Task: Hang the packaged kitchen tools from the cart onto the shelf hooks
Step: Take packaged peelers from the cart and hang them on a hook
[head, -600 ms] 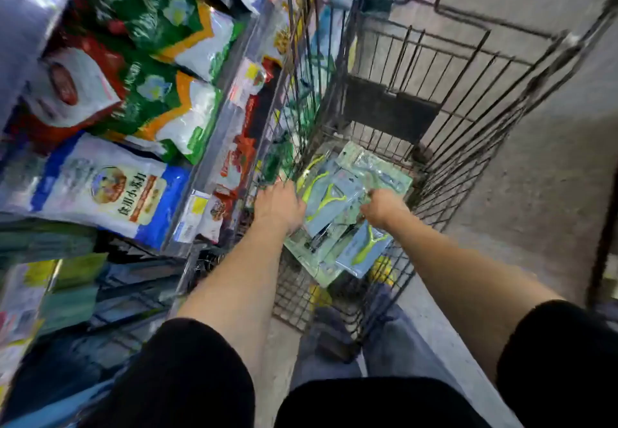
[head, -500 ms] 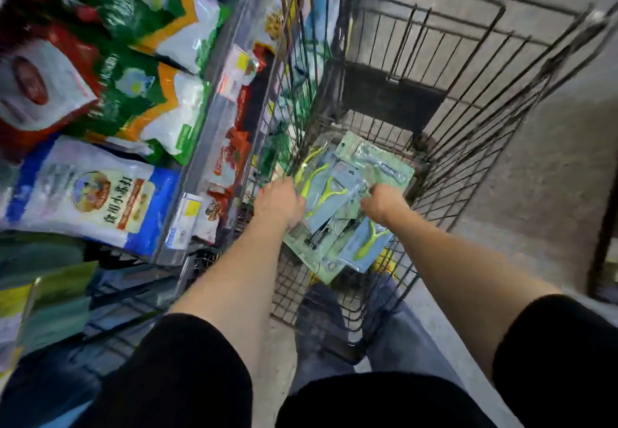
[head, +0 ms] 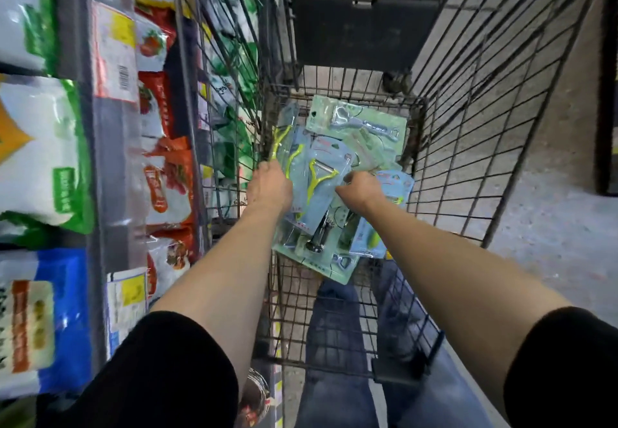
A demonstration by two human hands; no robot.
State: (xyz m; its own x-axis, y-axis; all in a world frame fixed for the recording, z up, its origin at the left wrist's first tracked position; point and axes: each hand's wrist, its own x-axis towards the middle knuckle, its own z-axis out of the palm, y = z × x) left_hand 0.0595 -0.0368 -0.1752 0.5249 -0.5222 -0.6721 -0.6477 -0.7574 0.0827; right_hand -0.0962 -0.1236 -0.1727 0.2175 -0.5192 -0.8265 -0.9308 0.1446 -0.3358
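- in the cart (head: 468, 146): both hands have gone deeper into the packaged tools (head: 334, 193) since a moment ago.
- left hand (head: 270, 186) clenched on peeler packs; right hand (head: 359, 190) pinching the peeler card (head: 329, 163).
- still gathering, nothing hung.

Peelers (head: 320, 175) lime-green on pale blue cards; opener card (head: 359, 119) mint green; cart (head: 468, 126) dark rusty wire; sleeves (head: 160, 370) black; shelf bags (head: 40, 146) white-green, red, blue.
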